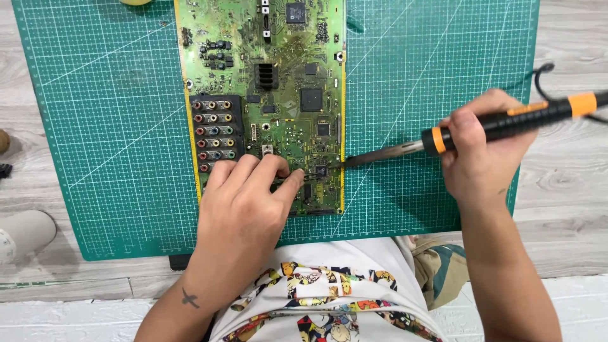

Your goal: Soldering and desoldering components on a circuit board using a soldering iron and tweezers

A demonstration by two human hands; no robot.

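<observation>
On a green gridded cutting mat (114, 126), a green circuit board (278, 38) lies at twelve o'clock. Thin tweezers (303, 178) are pinched by the left hand (244, 202); a black-and-orange soldering iron (506, 123) is gripped by the right hand (484, 152), its tip touching the board's edge; work appears midway.

Your left hand (244, 202) covers the lower part of the circuit board (266, 95), blocking any approach from the bottom centre. Your right hand (484, 149) and its soldering iron (500, 126) bar the right-centre side. The green cutting mat (114, 126) lies bare at upper left and upper right: pass there.
</observation>
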